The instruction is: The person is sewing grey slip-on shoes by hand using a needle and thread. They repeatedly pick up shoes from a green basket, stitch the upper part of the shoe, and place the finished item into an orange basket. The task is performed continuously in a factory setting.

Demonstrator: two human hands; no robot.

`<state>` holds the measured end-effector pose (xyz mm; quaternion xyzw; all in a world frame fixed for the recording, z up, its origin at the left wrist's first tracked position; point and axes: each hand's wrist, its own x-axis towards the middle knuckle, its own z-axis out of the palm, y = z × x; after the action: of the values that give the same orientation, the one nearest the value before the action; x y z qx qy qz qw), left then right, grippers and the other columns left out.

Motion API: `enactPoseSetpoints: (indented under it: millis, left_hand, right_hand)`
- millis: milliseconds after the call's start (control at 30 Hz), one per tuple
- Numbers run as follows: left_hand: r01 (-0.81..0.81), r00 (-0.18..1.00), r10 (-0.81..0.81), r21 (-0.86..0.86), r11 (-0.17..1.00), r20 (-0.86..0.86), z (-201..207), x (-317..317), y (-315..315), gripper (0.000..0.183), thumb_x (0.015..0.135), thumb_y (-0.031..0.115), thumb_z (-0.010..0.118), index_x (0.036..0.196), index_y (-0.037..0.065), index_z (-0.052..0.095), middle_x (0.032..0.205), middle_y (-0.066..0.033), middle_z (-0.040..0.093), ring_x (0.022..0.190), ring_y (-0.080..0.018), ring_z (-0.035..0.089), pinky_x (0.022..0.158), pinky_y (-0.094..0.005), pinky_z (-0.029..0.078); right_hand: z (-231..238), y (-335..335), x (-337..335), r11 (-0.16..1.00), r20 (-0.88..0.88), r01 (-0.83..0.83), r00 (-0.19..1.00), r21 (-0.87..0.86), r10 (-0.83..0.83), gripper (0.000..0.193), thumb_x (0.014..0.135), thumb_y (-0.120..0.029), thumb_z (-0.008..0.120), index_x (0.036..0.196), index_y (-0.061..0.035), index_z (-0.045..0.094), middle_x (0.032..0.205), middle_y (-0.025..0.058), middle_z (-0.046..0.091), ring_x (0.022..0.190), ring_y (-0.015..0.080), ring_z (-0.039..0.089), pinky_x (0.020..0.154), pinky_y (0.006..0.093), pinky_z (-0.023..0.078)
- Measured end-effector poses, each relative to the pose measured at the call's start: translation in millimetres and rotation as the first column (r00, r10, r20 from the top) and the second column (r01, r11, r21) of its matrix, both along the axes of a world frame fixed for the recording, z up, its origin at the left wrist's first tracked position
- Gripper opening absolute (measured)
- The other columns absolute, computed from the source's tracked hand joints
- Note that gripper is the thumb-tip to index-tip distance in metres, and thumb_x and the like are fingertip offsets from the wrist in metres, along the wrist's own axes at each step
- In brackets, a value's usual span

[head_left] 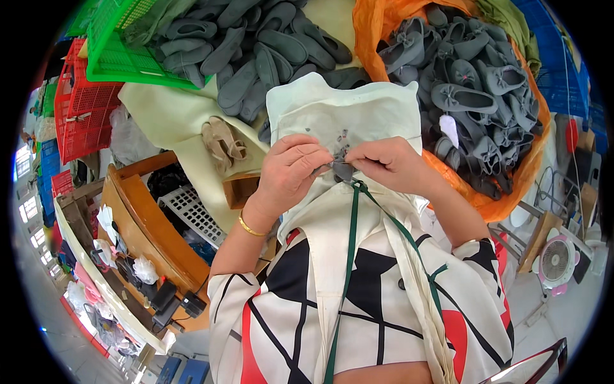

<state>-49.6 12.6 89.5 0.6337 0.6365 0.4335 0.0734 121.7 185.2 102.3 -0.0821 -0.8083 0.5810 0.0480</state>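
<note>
My left hand (291, 169), with a gold bangle at the wrist, and my right hand (393, 165) meet over my lap. The fingertips of both are pinched on a small dark grey fabric piece (343, 171); its exact shape is partly hidden by the fingers. Beneath and beyond them a white cloth (345, 102) is spread across my lap. Several tiny dark grey bits (342, 142) lie on it just past my fingertips. A dark green cord (352, 256) hangs over my cream apron (326, 281), its upper end close below the grey piece.
Grey flat shoes (256, 64) spill from a green crate (109, 57) at the far left. An orange bag (368, 38) at the far right holds grey shoes with bows (464, 99). Beige shoes (224, 144) sit beside a wooden desk (160, 237). A fan (556, 259) stands right.
</note>
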Motion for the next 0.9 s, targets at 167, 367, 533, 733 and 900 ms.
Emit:
enactPoseSetpoints:
  millis: [167,367,533,733,900]
  left_hand:
    - [0.005,1.0,-0.006,0.03,1.0,0.03,1,1,0,0.033,0.065,0.0,0.077,0.096,0.008,0.068,0.092,-0.004,0.069,0.089,-0.0271,0.065,0.077,-0.0349,0.053]
    - [0.035,0.981,-0.043,0.042,0.999,0.188,-1,7,-2,0.03,0.068,0.001,0.077,0.096,0.007,0.068,0.091,-0.0041,0.07,0.088,-0.027,0.065,0.079,-0.0347,0.052]
    - [0.05,0.955,-0.058,0.037,0.998,0.292,-5,11,-3,0.026,0.071,0.002,0.078,0.094,0.007,0.069,0.088,-0.0044,0.07,0.087,-0.0263,0.065,0.081,-0.0349,0.051]
    - [0.085,0.94,-0.084,0.012,0.996,0.331,-8,9,-4,0.026,0.072,0.009,0.08,0.096,0.008,0.069,0.092,-0.0028,0.071,0.09,-0.026,0.064,0.08,-0.0342,0.052]
    - [0.101,0.937,-0.105,0.028,0.994,0.333,-12,8,-8,0.027,0.071,0.008,0.081,0.096,0.008,0.069,0.091,-0.0031,0.071,0.089,-0.0255,0.064,0.081,-0.035,0.051]
  right_hand:
    - [-3,-1,1,0.997,0.014,-0.014,1.0,-0.081,0.015,0.007,0.091,-0.005,0.062,0.098,-0.0037,0.066,0.078,0.0082,0.065,0.064,0.0172,0.059,0.062,0.0268,0.048]
    - [-13,-3,3,0.979,0.045,-0.067,0.996,-0.194,0.077,0.009,0.094,-0.002,0.059,0.101,-0.0031,0.065,0.089,0.0048,0.066,0.077,0.0149,0.06,0.072,0.0254,0.048]
    - [-11,-10,3,0.964,0.029,-0.053,0.998,-0.261,0.062,0.007,0.095,-0.003,0.058,0.101,-0.0049,0.062,0.082,0.0033,0.062,0.074,0.0127,0.055,0.07,0.0251,0.046]
    - [-7,-9,3,0.97,0.055,-0.07,0.995,-0.233,0.085,0.008,0.095,-0.002,0.057,0.101,-0.0044,0.062,0.084,0.0019,0.063,0.075,0.0107,0.056,0.071,0.0243,0.046]
    - [-16,-8,6,0.942,0.065,-0.099,0.99,-0.319,0.126,0.009,0.095,-0.002,0.058,0.102,-0.0044,0.063,0.087,-0.0002,0.065,0.077,0.0087,0.056,0.072,0.0231,0.046]
